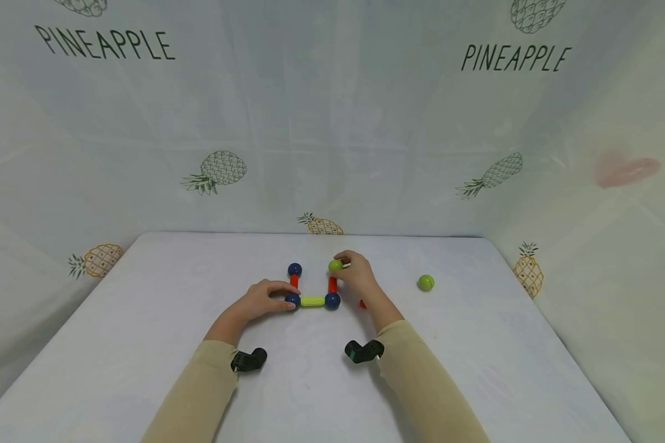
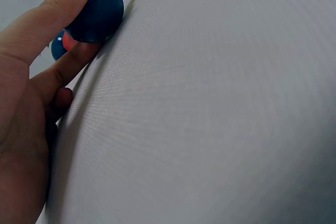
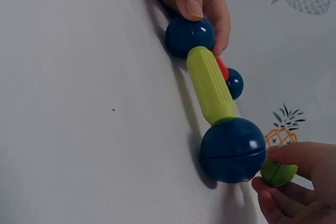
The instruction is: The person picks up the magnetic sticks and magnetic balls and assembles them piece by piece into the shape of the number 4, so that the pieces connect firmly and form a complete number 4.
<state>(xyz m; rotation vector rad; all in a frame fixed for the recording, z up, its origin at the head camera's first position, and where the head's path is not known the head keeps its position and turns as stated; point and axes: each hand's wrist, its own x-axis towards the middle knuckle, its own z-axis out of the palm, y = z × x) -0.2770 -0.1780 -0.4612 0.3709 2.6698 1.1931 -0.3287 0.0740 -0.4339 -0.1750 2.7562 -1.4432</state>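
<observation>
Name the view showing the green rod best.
The right wrist view: the green rod appears large and unblocked. The head view shows it small; the left wrist view shows only part, at the top edge.

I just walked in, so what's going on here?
A U-shaped ball-and-rod frame sits on the white table. A person's left grip pinches its near-left blue ball; the right grip pinches a green ball at the far end of the right-hand red rod. Another green ball lies apart, farther right.
</observation>
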